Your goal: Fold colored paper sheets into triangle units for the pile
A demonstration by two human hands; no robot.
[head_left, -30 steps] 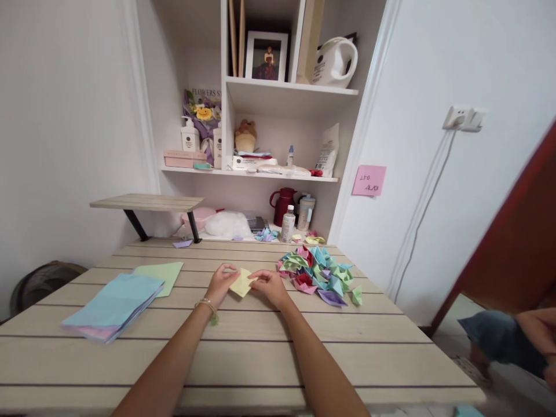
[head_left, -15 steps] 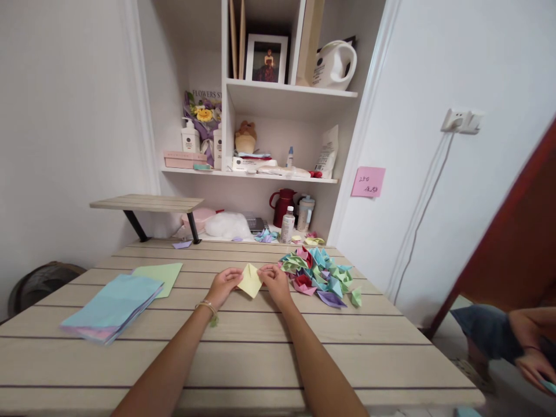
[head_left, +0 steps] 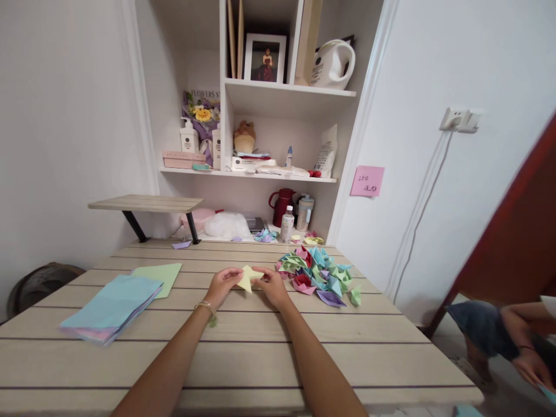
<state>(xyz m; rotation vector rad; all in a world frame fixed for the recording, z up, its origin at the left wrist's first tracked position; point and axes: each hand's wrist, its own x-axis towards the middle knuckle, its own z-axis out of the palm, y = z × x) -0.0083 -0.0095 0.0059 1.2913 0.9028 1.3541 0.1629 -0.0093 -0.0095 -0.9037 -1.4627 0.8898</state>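
Observation:
Between my two hands is a small piece of folded yellow paper (head_left: pixel 247 278), pulled into a pointed shape with one tip downward. My left hand (head_left: pixel 223 285) pinches its left side, and a bracelet with a green tassel circles that wrist. On the opposite side my right hand (head_left: pixel 271 285) grips the paper's right edge between thumb and fingers. Just right of that hand lies a heap of folded paper boats (head_left: pixel 319 272) in blue, green, pink, red and purple.
Blue and pink paper sheets (head_left: pixel 110 304) lie at the table's left, over a green sheet (head_left: pixel 167 277). A small raised shelf (head_left: pixel 145 202) stands behind them. A clear bottle (head_left: pixel 287 225) and a red jug (head_left: pixel 282 207) stand at the back. Another person's arm (head_left: pixel 519 330) is at the right.
The yellow paper has gone from a flat diamond to a narrower, spread-out pointed shape. My right hand has shifted slightly left. The other person at the right has moved a little.

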